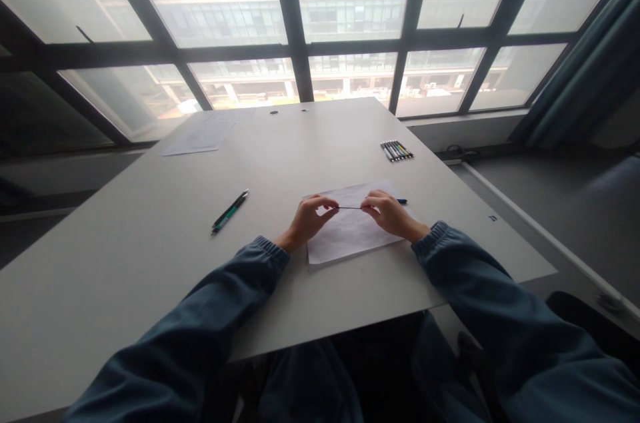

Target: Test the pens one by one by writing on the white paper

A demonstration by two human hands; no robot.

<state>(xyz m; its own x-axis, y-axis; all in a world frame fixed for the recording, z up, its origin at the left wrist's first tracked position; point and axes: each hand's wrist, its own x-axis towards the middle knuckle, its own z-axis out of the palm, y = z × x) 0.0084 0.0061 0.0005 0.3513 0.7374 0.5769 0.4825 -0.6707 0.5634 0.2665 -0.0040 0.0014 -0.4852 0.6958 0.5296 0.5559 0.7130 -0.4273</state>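
Observation:
My left hand (310, 218) and my right hand (387, 212) hover over a white sheet of paper (350, 236) on the grey table (150, 256). Between the fingertips of both hands stretches a thin dark rod (349, 208), like a pen refill, held level. A blue pen part (401, 201) pokes out just beyond my right hand; whether the hand holds it I cannot tell. Both arms wear dark blue sleeves.
Two pens, one green and one dark (229, 211), lie together to the left of my hands. A row of several pens (397, 150) lies at the far right of the table. Another sheet of paper (197, 136) lies at the far left. Large windows (300, 23) stand behind the table.

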